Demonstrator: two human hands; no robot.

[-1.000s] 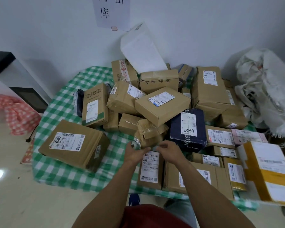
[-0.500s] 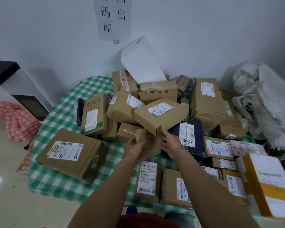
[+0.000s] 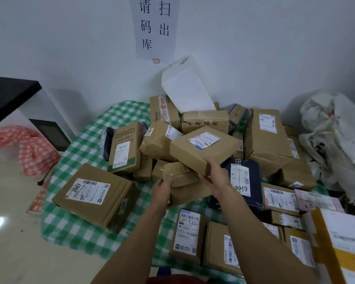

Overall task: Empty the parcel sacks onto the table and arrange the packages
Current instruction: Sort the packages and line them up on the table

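Note:
A heap of brown cardboard parcels covers the table with the green checked cloth. My left hand grips the left end of a small crumpled brown parcel in the middle of the heap. My right hand holds the near corner of a flat brown box that lies tilted on top of the pile. A dark blue parcel sits just right of my right hand. An emptied whitish sack lies crumpled at the right.
A large box marked 2097 lies at the front left. Several labelled boxes line the near edge, with a yellow-and-white box at the far right. A white envelope leans on the wall. A red checked cloth lies left of the table.
Both hands moved away from me into the pile. The left now grips the crumpled parcel, and the right rose from it to the flat box's corner.

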